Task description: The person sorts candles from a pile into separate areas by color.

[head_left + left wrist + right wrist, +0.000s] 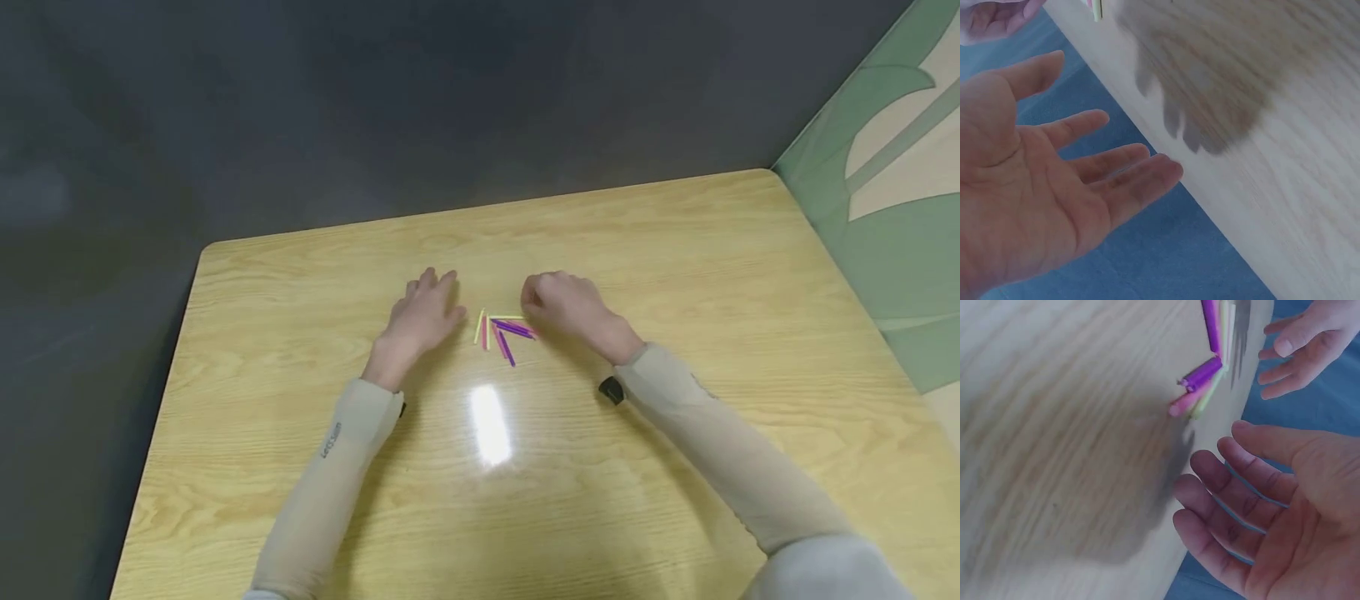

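Observation:
Several thin coloured sticks, yellow, pink and purple, lie fanned out on the wooden table; the purple sticks [514,330] point to the right and toward the front. In the right wrist view the purple sticks [1202,375] overlap a pink stick [1186,403] and a yellow-green one [1209,394]. My left hand [422,321] is just left of the sticks, fingers spread and holding nothing; its palm [1041,194] shows in the left wrist view. To the right of the sticks is my right hand [570,308], its fingers [1229,487] loosely bent around nothing.
The wooden table [300,517] has a bright light reflection [491,425] in front of the sticks. A dark surface [450,100] lies beyond the far edge. Green and beige patterned fabric [900,208] borders the right side. A small black object [612,390] sits at the right wrist.

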`<control>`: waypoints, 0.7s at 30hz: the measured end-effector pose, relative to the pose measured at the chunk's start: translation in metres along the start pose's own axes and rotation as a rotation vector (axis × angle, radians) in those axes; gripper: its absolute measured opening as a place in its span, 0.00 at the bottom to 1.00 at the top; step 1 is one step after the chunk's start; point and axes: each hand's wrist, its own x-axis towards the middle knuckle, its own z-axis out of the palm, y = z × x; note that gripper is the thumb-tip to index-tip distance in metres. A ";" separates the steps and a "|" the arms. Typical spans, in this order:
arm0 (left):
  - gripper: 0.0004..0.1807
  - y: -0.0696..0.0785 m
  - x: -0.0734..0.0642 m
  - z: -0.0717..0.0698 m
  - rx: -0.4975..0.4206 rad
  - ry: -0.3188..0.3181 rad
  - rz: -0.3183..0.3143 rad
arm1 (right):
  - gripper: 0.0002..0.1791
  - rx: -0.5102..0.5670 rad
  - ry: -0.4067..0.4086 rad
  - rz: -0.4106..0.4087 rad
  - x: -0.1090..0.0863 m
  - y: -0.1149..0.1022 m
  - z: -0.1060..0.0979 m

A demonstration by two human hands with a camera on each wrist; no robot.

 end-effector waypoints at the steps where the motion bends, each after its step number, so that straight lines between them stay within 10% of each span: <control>1: 0.35 0.000 0.000 0.002 -0.005 -0.010 0.002 | 0.07 -0.004 -0.004 -0.007 0.000 -0.001 0.002; 10: 0.17 0.014 -0.002 0.010 0.070 0.028 0.129 | 0.06 -0.043 0.006 -0.047 -0.006 0.002 0.007; 21: 0.11 0.023 -0.006 0.018 0.016 -0.080 0.082 | 0.05 -0.065 -0.044 -0.035 -0.008 -0.003 0.008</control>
